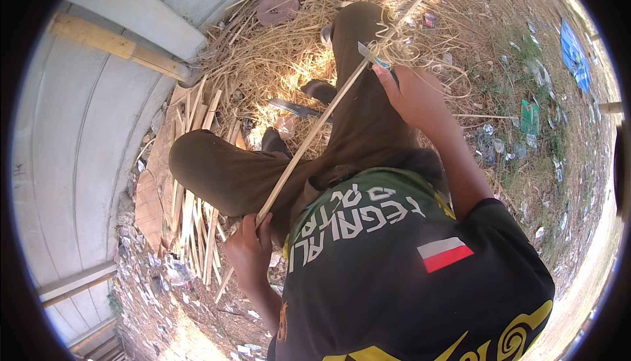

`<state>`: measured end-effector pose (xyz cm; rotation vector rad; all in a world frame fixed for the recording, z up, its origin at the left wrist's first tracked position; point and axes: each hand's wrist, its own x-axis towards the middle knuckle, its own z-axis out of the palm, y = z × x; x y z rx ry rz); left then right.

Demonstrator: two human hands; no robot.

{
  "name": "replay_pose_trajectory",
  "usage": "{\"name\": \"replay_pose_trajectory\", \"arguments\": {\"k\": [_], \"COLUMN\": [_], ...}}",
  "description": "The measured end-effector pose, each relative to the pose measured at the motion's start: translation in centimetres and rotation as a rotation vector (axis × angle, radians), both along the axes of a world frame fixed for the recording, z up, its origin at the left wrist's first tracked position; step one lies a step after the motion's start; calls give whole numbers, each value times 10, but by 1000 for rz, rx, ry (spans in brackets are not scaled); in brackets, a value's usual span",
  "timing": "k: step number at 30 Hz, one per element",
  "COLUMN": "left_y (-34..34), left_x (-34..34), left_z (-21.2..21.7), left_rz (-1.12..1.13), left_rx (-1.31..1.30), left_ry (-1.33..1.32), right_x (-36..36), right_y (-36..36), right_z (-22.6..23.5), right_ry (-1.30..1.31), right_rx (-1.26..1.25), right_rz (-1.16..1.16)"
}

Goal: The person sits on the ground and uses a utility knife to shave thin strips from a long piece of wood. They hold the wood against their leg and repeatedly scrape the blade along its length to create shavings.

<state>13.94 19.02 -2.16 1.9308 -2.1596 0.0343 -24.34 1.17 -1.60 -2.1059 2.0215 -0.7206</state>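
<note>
A long, thin bamboo strip (pixel 309 139) runs slantwise across my lap, from low on the left to the far right. My left hand (pixel 248 250) is closed around its near part. Over my right thigh, my right hand (pixel 414 96) grips a small knife (pixel 364 50) with a teal handle, its thumb stretched along it. The knife's blade meets the strip, and pale curled shavings (pixel 402 47) hang around the strip just beyond it. Most of the handle is hidden in my hand.
Many cut strips (pixel 200 229) lie on brown cardboard (pixel 150 206) at my left. Between my legs lies a dark flat blade (pixel 292 107). Shavings (pixel 263 65) cover the ground ahead, near a round reddish-brown disc (pixel 277 9). A pale panel wall (pixel 66 144) borders the left.
</note>
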Motion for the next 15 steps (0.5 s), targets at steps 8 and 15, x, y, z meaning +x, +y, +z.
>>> {"name": "replay_pose_trajectory", "arguments": {"k": [8,15], "left_y": [0,-38], "left_x": [35,64], "left_z": [34,73], "left_rz": [237,509], "left_rx": [32,61], "left_ry": [24,-225], "right_x": [0,102], "right_y": [-23,-105], "right_z": [52,39], "right_ry": [-620,-165], "right_rx": [791,905], "right_rz": [474,788]}}
